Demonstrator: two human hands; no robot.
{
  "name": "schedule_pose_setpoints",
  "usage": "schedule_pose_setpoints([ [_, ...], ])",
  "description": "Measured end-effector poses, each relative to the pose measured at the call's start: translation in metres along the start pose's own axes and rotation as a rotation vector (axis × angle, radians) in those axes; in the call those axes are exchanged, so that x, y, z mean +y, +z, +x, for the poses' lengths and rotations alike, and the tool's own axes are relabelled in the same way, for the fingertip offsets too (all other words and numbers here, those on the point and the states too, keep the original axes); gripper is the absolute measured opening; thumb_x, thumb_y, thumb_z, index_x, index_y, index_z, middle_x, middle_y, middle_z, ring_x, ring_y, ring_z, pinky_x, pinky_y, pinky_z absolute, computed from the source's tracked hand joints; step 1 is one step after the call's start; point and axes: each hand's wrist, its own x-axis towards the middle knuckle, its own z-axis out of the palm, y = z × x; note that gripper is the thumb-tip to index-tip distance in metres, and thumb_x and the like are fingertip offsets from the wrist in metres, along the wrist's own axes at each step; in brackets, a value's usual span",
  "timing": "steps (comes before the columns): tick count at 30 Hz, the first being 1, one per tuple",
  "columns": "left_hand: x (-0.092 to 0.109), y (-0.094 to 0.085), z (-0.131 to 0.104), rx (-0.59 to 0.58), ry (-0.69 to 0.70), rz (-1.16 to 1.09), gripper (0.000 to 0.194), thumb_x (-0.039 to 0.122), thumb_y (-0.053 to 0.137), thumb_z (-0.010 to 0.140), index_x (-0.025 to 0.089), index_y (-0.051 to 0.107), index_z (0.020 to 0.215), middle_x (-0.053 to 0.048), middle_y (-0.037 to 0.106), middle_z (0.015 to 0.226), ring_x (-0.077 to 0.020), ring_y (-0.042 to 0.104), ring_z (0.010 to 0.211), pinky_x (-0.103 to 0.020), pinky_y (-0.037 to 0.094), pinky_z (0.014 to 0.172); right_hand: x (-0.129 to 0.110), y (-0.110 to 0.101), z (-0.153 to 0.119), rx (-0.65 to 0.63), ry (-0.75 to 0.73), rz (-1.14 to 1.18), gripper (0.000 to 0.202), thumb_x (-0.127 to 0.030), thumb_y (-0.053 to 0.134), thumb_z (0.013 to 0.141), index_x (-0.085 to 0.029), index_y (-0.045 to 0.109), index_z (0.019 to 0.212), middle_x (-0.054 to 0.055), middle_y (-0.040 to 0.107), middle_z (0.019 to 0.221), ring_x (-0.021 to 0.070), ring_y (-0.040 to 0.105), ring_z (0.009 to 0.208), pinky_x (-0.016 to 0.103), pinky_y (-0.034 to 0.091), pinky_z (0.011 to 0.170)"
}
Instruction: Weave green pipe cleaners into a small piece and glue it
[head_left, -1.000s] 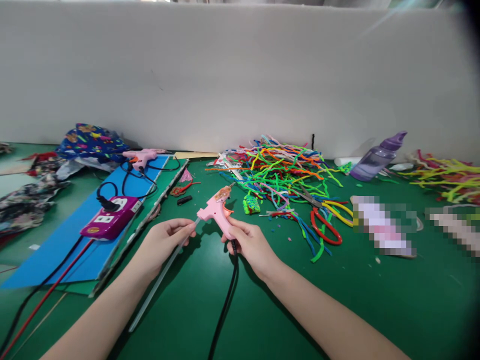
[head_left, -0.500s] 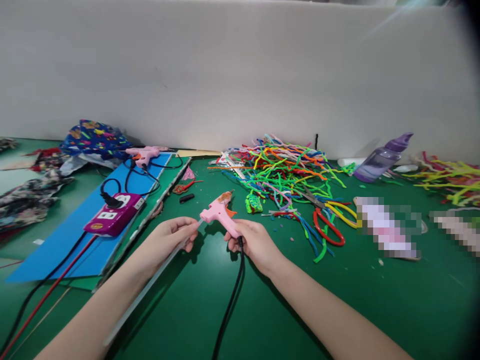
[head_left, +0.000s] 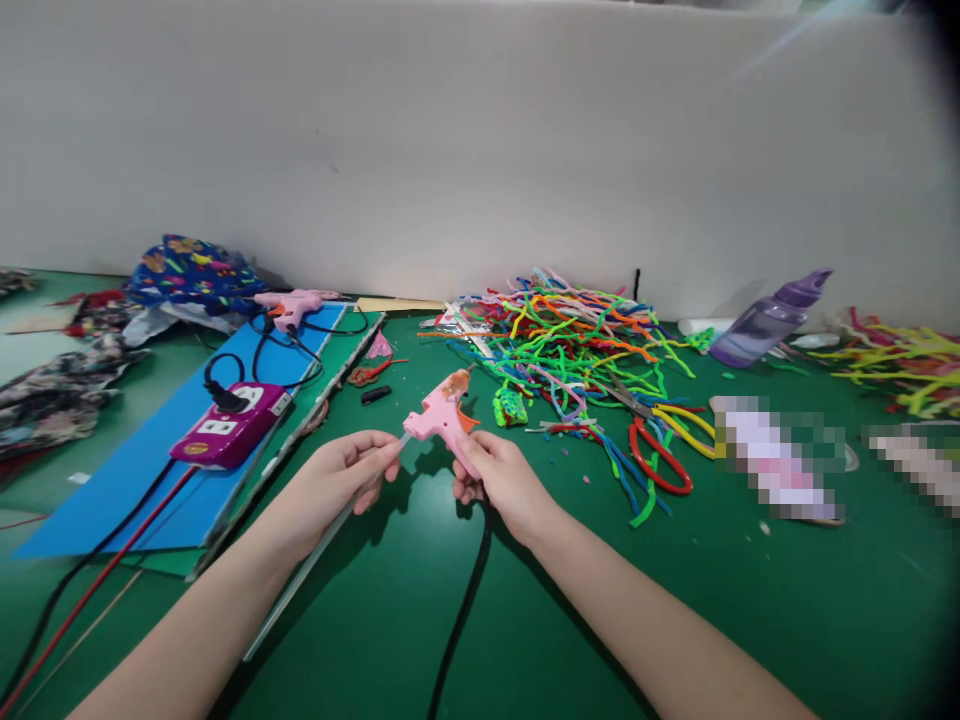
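A pink hot glue gun (head_left: 441,415) with an orange trigger is gripped by its handle in my right hand (head_left: 504,482), raised over the green tabletop. Its nozzle points up and away, browned near the tip. My left hand (head_left: 352,474) pinches a long translucent glue stick (head_left: 304,577), whose upper end sits at the back of the gun. The stick's lower end slants down along my left forearm. From the bottom of the handle a black cord (head_left: 466,610) runs toward me.
Pipe cleaners (head_left: 577,330) in many colours lie heaped beyond my hands, with red-and-yellow-handled scissors (head_left: 660,455) beside them. A purple power strip (head_left: 231,428) rests on a blue board (head_left: 135,490), near another pink glue gun (head_left: 292,305). A purple bottle (head_left: 765,325) leans at the right.
My right hand has shifted higher on the handle, its fingers nearer the orange trigger. The glue stick's lower end has moved up and right; my left hand keeps its pinch.
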Motion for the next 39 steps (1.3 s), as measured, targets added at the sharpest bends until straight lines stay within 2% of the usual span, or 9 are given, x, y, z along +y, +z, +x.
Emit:
schedule_pose_setpoints([
  [5, 0.005, -0.007, 0.001, 0.066, 0.051, 0.193, 0.034, 0.051, 0.056, 0.08, 0.017, 0.056, 0.081, 0.005, 0.047, 0.062, -0.0055, 0.034, 0.046, -0.02, 0.024, 0.045, -0.001, 0.004, 0.002, -0.022, -0.028, 0.006, 0.041, -0.055, 0.064, 0.072, -0.015, 0.053, 0.076, -0.001, 0.058, 0.067, 0.01, 0.06, 0.058, 0.027, 0.049, 0.061],
  [9, 0.004, -0.01, -0.002, 0.244, 0.16, 0.504, 0.035, 0.052, 0.052, 0.08, 0.019, 0.061, 0.09, 0.001, 0.057, 0.068, -0.0125, 0.048, 0.057, -0.023, 0.035, 0.052, 0.004, 0.007, 0.003, -0.05, -0.037, -0.006, 0.044, -0.053, 0.066, 0.07, -0.015, 0.054, 0.086, 0.001, 0.06, 0.071, 0.011, 0.06, 0.059, 0.029, 0.049, 0.062],
  [12, 0.002, -0.009, -0.005, 0.411, 0.248, 0.779, 0.031, 0.049, 0.047, 0.084, 0.022, 0.061, 0.089, 0.001, 0.063, 0.074, -0.0143, 0.052, 0.06, -0.026, 0.038, 0.057, 0.008, 0.012, 0.005, -0.051, -0.062, -0.015, 0.048, -0.053, 0.068, 0.067, -0.014, 0.053, 0.091, 0.0, 0.058, 0.071, 0.0113, 0.059, 0.059, 0.029, 0.049, 0.062],
  [14, 0.001, -0.01, -0.006, 0.5, 0.327, 0.921, 0.028, 0.045, 0.046, 0.086, 0.022, 0.061, 0.09, 0.0, 0.065, 0.079, -0.0158, 0.055, 0.064, -0.027, 0.039, 0.061, 0.01, 0.018, 0.007, -0.038, -0.091, -0.03, 0.047, -0.053, 0.068, 0.067, -0.014, 0.054, 0.09, -0.001, 0.057, 0.071, 0.0105, 0.058, 0.058, 0.029, 0.048, 0.062],
  [18, -0.001, -0.016, -0.004, 0.607, 0.56, 1.091, 0.025, 0.036, 0.042, 0.09, 0.02, 0.059, 0.096, -0.005, 0.066, 0.091, -0.0222, 0.059, 0.089, -0.031, 0.039, 0.074, 0.009, 0.034, 0.012, 0.006, -0.166, -0.037, 0.037, -0.049, 0.065, 0.07, -0.015, 0.057, 0.082, 0.0, 0.058, 0.07, 0.0098, 0.055, 0.056, 0.027, 0.044, 0.06],
  [22, -0.003, -0.021, -0.001, 0.727, 0.649, 1.148, 0.02, 0.031, 0.043, 0.091, 0.018, 0.057, 0.097, -0.007, 0.065, 0.091, -0.0237, 0.057, 0.089, -0.035, 0.039, 0.078, 0.012, 0.044, 0.019, 0.002, -0.232, -0.02, 0.033, -0.047, 0.064, 0.071, -0.016, 0.057, 0.078, 0.0, 0.057, 0.07, 0.0107, 0.054, 0.058, 0.026, 0.043, 0.059],
  [27, -0.005, -0.018, 0.0, 0.722, 0.708, 1.153, 0.016, 0.028, 0.05, 0.088, 0.019, 0.059, 0.099, -0.006, 0.065, 0.09, -0.0222, 0.057, 0.086, -0.035, 0.042, 0.08, 0.016, 0.038, 0.023, -0.043, -0.197, 0.037, 0.038, -0.051, 0.065, 0.07, -0.016, 0.058, 0.081, 0.002, 0.06, 0.074, 0.0122, 0.057, 0.064, 0.028, 0.044, 0.066],
  [33, -0.007, -0.019, -0.001, 0.787, 0.829, 1.076, 0.017, 0.024, 0.058, 0.084, 0.022, 0.063, 0.101, -0.006, 0.067, 0.093, -0.0211, 0.06, 0.086, -0.035, 0.044, 0.081, 0.015, 0.026, 0.025, -0.188, -0.203, 0.051, 0.035, -0.047, 0.064, 0.075, -0.017, 0.063, 0.094, 0.005, 0.065, 0.088, 0.0145, 0.059, 0.08, 0.029, 0.043, 0.077],
  [39, -0.009, -0.022, -0.003, 0.834, 0.941, 1.098, 0.023, 0.02, 0.062, 0.081, 0.025, 0.064, 0.103, -0.006, 0.068, 0.093, -0.0207, 0.06, 0.082, -0.035, 0.045, 0.076, 0.015, 0.026, 0.026, -0.181, -0.198, 0.036, 0.036, -0.048, 0.066, 0.073, -0.017, 0.064, 0.091, 0.004, 0.064, 0.088, 0.0145, 0.057, 0.079, 0.029, 0.043, 0.078],
])
